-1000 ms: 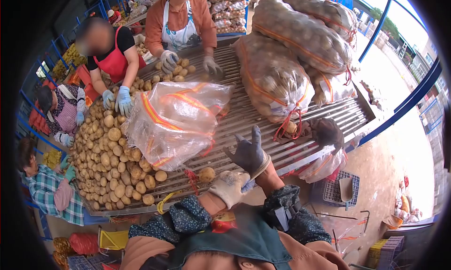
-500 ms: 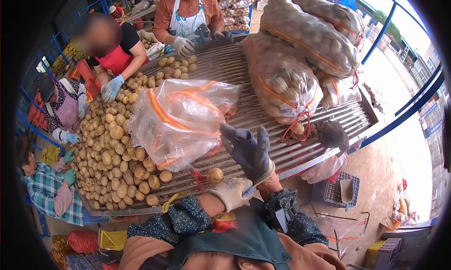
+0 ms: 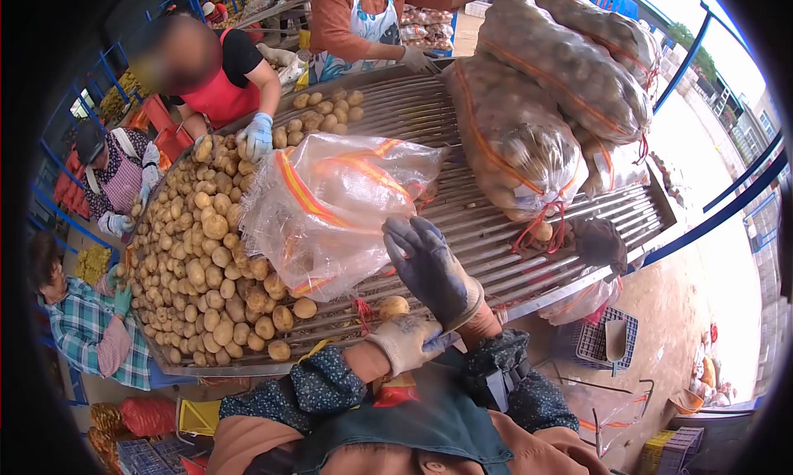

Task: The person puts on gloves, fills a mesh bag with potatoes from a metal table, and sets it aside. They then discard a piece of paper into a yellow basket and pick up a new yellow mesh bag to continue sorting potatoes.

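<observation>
My right hand (image 3: 434, 273), in a dark-palmed glove, is raised over the slatted metal table (image 3: 529, 277) with its fingers stretched out and nothing in them. Just beyond it lies a clear plastic sack (image 3: 334, 215) with orange and yellow stripes, loosely crumpled beside and partly over the potatoes (image 3: 216, 227). Close to my body, my left hand (image 3: 403, 344) wears a whitish glove with dark fingers. It sits below the right wrist near the table edge, its fingers mostly turned out of sight. One loose potato (image 3: 393, 307) lies beside it.
Full sacks of potatoes (image 3: 516, 136) are stacked at the table's right end, tied with red string (image 3: 553, 227). Co-workers stand along the left and far sides, one gloved hand (image 3: 256, 136) on the potatoes. A blue crate (image 3: 607, 343) with a scoop (image 3: 615, 340) stands below right.
My right hand's thumb and fingers have shifted, and the hand now tilts up and left. The co-worker in the patterned apron has moved right, one hand reaching to the stacked sacks. The view has shifted slightly.
</observation>
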`<state>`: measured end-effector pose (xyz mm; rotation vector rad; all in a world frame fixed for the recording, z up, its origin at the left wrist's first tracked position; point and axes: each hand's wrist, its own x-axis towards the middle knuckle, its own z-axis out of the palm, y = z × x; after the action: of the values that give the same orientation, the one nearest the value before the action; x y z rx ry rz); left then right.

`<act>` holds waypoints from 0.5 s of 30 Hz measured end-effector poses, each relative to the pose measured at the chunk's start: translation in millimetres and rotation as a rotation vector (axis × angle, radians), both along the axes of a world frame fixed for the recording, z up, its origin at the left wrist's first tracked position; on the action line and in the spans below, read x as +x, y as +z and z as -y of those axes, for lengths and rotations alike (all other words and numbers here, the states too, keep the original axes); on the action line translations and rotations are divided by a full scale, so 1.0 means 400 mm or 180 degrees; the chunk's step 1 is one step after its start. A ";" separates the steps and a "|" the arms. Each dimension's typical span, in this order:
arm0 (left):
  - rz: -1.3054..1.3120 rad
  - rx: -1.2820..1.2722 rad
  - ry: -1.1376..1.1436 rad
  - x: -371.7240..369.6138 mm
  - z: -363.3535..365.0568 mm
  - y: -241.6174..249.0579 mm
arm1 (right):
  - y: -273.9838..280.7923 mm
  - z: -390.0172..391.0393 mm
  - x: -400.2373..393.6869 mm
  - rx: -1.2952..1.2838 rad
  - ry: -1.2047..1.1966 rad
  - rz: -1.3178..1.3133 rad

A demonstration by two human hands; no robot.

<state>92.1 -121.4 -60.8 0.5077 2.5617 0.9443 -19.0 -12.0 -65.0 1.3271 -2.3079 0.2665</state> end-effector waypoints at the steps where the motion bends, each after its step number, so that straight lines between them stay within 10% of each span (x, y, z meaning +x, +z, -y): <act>1: 0.0007 0.0001 0.0004 0.004 0.002 -0.008 | 0.005 0.009 -0.004 0.0285 -0.0146 -0.0525; 4: -0.0121 0.0181 0.0029 0.008 0.007 -0.015 | 0.008 0.032 0.004 -0.0178 -0.0258 0.0104; 6: 0.0168 0.0379 -0.0051 0.008 0.012 0.015 | -0.022 0.058 0.019 -0.3314 0.0778 0.4292; 7: 0.0172 0.0379 -0.0048 0.008 0.015 0.003 | -0.033 0.070 0.020 -0.4136 0.0953 0.4994; 15: -0.0679 0.0780 0.0523 -0.016 0.068 0.011 | -0.022 0.060 0.005 -0.5575 0.1530 0.7015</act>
<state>85.9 -148.7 -56.4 0.4932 2.7248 1.3392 -17.0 -36.0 -74.0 0.0148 0.4097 -2.4318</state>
